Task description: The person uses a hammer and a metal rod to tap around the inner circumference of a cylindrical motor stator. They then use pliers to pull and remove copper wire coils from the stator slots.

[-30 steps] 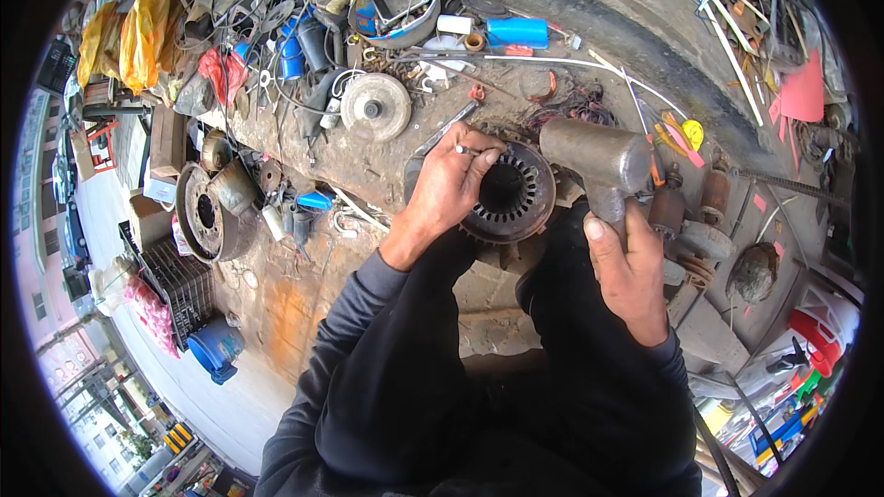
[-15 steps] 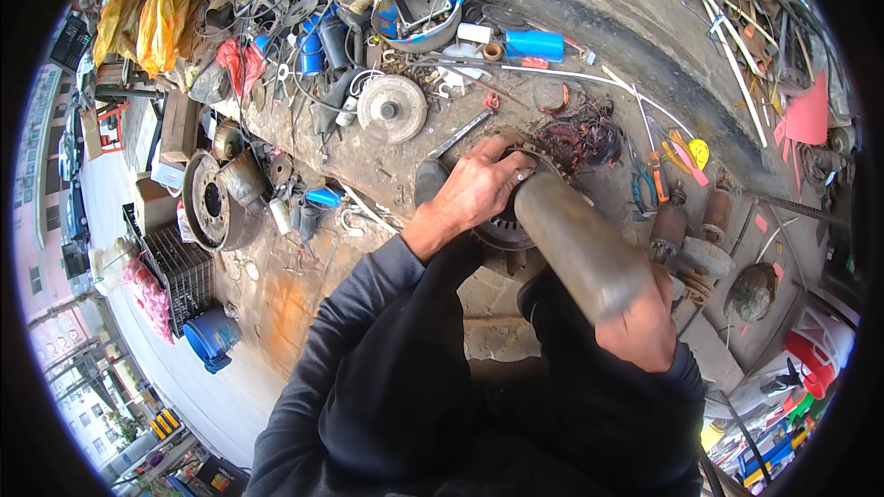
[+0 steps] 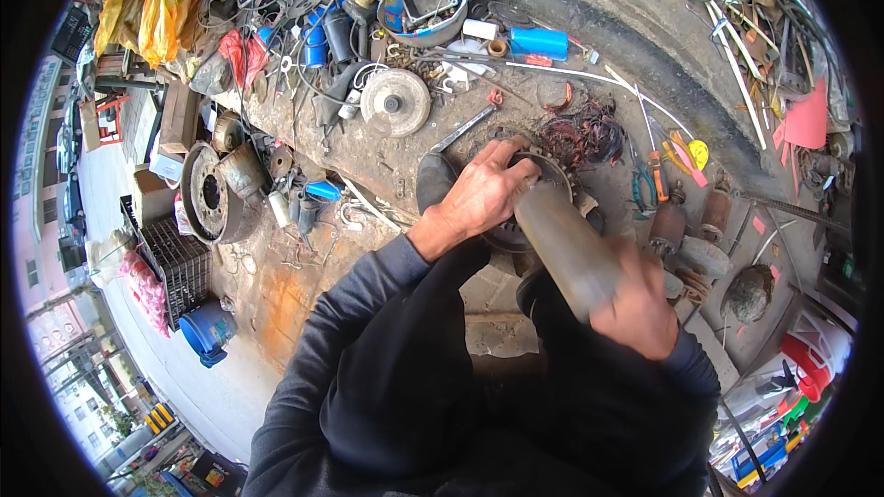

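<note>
Between my knees sits a round metal ring with slots along its inner edge (image 3: 555, 175), like a motor stator. My left hand (image 3: 483, 186) is closed over its upper left side, fingers bent; whatever they pinch is hidden. A thick, dull metal cylinder (image 3: 566, 248) slants across the ring, its far end by my left fingertips. My right hand (image 3: 640, 308), blurred by motion, is closed at the cylinder's near end. Just beyond the ring lies a tangle of dark reddish wire (image 3: 589, 133). A steel hand tool (image 3: 463, 129) rests to the ring's upper left.
To the right lie pliers (image 3: 637, 186), an orange-handled screwdriver (image 3: 657, 175) and a yellow tape roll (image 3: 699, 154). A grey disc (image 3: 395, 103) lies ahead. Farther left stand a rusty wheel rim (image 3: 210, 193), a black crate (image 3: 175, 262) and a blue bucket (image 3: 208, 331).
My right hand and the near end of the cylinder have shifted slightly up and left. My left hand stays at the ring. The whole view has moved a little.
</note>
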`<state>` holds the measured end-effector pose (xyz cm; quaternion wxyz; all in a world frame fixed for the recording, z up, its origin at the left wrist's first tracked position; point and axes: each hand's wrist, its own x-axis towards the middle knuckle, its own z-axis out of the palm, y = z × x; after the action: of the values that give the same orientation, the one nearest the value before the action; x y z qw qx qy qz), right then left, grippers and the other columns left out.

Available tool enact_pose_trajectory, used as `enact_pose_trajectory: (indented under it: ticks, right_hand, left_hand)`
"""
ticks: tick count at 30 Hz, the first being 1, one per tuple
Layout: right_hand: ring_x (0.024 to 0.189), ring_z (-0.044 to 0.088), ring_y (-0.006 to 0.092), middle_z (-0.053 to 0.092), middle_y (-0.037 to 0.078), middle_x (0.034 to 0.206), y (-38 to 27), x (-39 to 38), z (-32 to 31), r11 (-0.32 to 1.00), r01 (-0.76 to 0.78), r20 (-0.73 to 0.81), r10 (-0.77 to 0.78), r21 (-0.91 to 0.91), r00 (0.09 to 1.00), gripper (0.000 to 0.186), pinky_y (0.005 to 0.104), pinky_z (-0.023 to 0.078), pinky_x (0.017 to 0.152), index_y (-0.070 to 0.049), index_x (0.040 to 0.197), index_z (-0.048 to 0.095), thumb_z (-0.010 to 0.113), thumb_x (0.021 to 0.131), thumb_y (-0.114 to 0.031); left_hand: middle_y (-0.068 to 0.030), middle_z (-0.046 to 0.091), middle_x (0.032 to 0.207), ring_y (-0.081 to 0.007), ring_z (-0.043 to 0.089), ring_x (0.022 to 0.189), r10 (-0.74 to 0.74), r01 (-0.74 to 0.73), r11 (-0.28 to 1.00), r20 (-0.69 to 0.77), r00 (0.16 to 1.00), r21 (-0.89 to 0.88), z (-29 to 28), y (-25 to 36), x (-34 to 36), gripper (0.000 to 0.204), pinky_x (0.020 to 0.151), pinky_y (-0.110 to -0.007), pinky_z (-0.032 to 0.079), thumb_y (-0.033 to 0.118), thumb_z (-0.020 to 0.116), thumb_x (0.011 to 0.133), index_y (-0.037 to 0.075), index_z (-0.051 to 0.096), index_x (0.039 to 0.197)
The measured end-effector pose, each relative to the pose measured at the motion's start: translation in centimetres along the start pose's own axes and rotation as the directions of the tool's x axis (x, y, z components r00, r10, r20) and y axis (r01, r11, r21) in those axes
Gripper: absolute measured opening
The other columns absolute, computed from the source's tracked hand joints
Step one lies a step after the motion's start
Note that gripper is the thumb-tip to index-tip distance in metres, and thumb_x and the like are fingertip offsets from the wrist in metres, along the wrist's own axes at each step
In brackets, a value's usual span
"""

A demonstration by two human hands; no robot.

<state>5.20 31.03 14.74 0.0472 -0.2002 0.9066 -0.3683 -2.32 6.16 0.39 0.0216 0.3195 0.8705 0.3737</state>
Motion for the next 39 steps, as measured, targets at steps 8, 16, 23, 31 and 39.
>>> enact_pose_trajectory:
  ticks: [8,16,23,31,39]
  right_hand:
    - [0.072,0.072,0.0470,0.073,0.024,0.088,0.7,-0.8,-0.5,0.998,0.042,-0.097,-0.038,0.036,0.995,0.023,0.0526,0.058,0.066,0.004,0.111,0.063,0.072,0.096,-0.011]
    - [0.075,0.071,0.0527,0.071,0.029,0.084,1.4,0.5,1.6,0.978,-0.205,0.082,0.202,0.040,0.976,0.034,0.0558,0.056,0.064,0.005,0.119,0.061,0.074,0.103,-0.022]
    - [0.077,0.072,0.0487,0.070,0.025,0.084,2.2,-0.9,2.2,0.894,-0.273,-0.093,0.324,0.355,0.941,0.031,0.0482,0.055,0.067,0.001,0.115,0.060,0.074,0.105,-0.024]
    - [0.070,0.071,0.0345,0.070,0.018,0.077,10.3,-1.9,9.1,0.777,-0.490,-0.306,0.614,0.395,0.727,0.033,0.0463,0.054,0.068,0.004,0.107,0.061,0.068,0.109,-0.028]
    - [0.069,0.059,0.0128,0.067,0.005,0.080,12.9,0.6,14.5,0.664,-0.363,-0.445,0.726,0.654,0.525,0.037,0.0333,0.050,0.067,0.000,0.103,0.062,0.067,0.111,-0.035]
  left_hand:
    - [-0.0239,0.062,0.136,-0.0436,0.062,0.114,0.014,-0.015,0.999,-0.035,0.999,-0.031,0.9,-0.3,-0.5,0.027,0.100,-0.051,0.054,0.002,0.069,0.088,0.003,0.068,0.115]
    - [-0.0239,0.065,0.137,-0.0443,0.065,0.115,0.031,-0.035,0.996,-0.056,0.998,-0.081,0.9,-0.2,-0.2,0.039,0.100,-0.049,0.056,-0.003,0.067,0.080,-0.001,0.072,0.119]
    - [-0.0172,0.069,0.135,-0.0406,0.067,0.119,-0.061,0.057,0.985,-0.017,0.998,-0.164,-0.6,0.6,0.3,0.019,0.101,-0.048,0.057,0.010,0.076,0.095,0.001,0.074,0.111]
    - [-0.0153,0.070,0.128,-0.0397,0.068,0.112,-0.040,0.034,0.992,-0.042,0.998,-0.125,0.1,-0.2,0.5,0.015,0.094,-0.047,0.058,0.011,0.077,0.096,0.004,0.070,0.106]
    - [-0.0152,0.070,0.119,-0.0390,0.070,0.104,-0.021,0.002,0.992,-0.148,0.989,-0.129,0.8,-1.3,0.0,0.013,0.087,-0.046,0.059,0.009,0.079,0.094,0.004,0.070,0.102]
